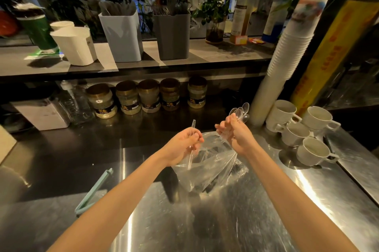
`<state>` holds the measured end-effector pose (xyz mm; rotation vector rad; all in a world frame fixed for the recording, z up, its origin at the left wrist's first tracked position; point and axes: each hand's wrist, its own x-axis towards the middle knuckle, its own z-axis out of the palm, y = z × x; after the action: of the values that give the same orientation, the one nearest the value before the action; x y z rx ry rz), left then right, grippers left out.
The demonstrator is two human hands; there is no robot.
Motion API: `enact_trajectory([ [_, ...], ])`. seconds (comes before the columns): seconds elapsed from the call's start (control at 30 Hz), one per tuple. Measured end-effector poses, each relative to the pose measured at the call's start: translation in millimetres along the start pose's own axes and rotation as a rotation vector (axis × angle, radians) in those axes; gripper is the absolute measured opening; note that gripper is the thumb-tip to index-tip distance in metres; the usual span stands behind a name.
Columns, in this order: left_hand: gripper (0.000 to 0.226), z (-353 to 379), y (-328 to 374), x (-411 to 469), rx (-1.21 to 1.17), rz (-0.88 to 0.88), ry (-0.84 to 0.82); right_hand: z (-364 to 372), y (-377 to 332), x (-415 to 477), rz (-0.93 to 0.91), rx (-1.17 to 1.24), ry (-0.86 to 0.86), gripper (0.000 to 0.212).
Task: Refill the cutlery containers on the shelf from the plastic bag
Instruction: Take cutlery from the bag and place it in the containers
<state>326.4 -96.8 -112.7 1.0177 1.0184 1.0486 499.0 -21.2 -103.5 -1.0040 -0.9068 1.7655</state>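
Left hand (pixel 184 145): pinches one clear utensil (pixel 193 126).
Right hand (pixel 235 135): grips fanned spoons (pixel 242 110).
Risk: spoons may slip on the reach to the containers (pixel 123 36), as the bunch looks loose.

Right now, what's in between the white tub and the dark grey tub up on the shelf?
In the head view, a pale blue tub stands between the white tub and the dark grey tub, holding plastic cutlery.
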Motion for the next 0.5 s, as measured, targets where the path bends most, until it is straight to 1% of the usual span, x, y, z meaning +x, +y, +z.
enact_trajectory([
  [0.1,0.015,4,5,4,-0.02,0.023,0.135,8,7,-8,0.077,-0.032,0.005,0.034],
  [0.17,0.02,6,7,9,-0.014,0.028,0.243,15,11,-14,0.087,-0.107,-0.008,0.034],
  [0.23,0.024,6,8,12,0.025,0.03,0.31,20,16,-18,0.092,-0.154,-0.02,0.031],
  [0.3,0.023,7,10,12,0.124,0.038,0.318,21,21,-20,0.132,-0.207,-0.049,0.03],
  [0.33,0.021,7,11,13,0.204,0.046,0.315,22,22,-22,0.167,-0.236,-0.083,0.034],
  [0.4,0.018,7,13,13,0.344,0.068,0.313,22,23,-24,0.221,-0.315,-0.192,0.04],
  [0.5,0.015,8,15,14,0.381,0.092,0.311,24,24,-28,0.219,-0.454,-0.349,0.037],
])
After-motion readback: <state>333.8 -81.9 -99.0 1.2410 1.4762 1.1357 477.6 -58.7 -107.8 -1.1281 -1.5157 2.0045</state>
